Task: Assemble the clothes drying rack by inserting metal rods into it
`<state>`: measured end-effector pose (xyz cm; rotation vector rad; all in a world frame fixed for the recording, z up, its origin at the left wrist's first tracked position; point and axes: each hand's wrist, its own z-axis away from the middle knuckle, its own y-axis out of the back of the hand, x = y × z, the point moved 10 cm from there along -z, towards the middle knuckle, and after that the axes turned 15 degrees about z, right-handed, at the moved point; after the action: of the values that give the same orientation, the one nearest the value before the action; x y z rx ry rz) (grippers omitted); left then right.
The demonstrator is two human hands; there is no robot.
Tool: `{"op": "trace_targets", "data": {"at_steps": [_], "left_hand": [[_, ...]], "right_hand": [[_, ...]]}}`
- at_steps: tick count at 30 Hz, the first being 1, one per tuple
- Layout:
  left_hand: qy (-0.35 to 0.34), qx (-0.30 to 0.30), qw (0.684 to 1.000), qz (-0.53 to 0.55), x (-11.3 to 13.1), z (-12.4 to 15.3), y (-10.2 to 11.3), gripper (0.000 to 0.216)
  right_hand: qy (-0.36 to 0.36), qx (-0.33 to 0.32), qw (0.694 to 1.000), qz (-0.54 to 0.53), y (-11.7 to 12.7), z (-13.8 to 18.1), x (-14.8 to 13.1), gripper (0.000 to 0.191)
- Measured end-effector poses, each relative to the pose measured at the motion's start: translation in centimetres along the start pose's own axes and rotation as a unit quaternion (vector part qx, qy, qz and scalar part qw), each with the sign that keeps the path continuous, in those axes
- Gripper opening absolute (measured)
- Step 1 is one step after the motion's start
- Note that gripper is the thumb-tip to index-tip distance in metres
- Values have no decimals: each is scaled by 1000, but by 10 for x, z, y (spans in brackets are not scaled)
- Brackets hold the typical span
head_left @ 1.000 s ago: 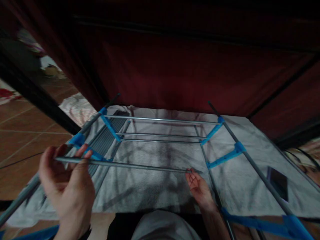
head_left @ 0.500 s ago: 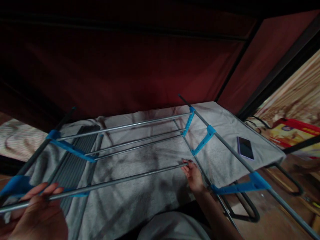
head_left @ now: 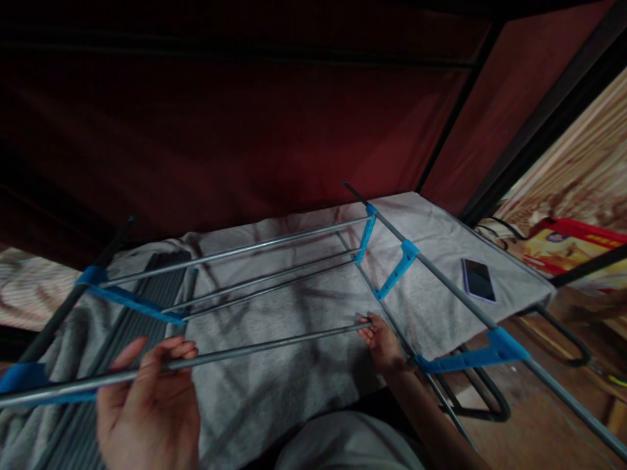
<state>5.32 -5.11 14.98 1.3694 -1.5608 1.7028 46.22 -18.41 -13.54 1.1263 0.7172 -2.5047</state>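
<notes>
Rod (head_left: 274, 344), grasped in both grips above the cloth (head_left: 274, 398), its long axis running left to right, roughly along the crossbars (head_left: 255, 247), with the right hand (head_left: 385, 343) at one end and the left hand (head_left: 151, 408) short of the other, near the left bracket (head_left: 24, 376).

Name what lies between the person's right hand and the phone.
In the head view, two grey bars run between the right hand and the phone, with pale cloth showing beneath.

Head view: we look forward and down.
Rod (head_left: 274, 344): close below us.
Red panel (head_left: 255, 143): far, straight ahead.
</notes>
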Motion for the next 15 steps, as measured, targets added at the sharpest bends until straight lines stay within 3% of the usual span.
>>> {"op": "trace_targets", "data": {"at_steps": [5,15], "left_hand": [[52,17,995,88,-27,13,-12,24],[118,-41,991,57,-74,39,-29,35]], "right_hand": [[0,-3,1000,10,2,-1,0,33],[29,-53,998,0,-8,9,-9,35]]}}
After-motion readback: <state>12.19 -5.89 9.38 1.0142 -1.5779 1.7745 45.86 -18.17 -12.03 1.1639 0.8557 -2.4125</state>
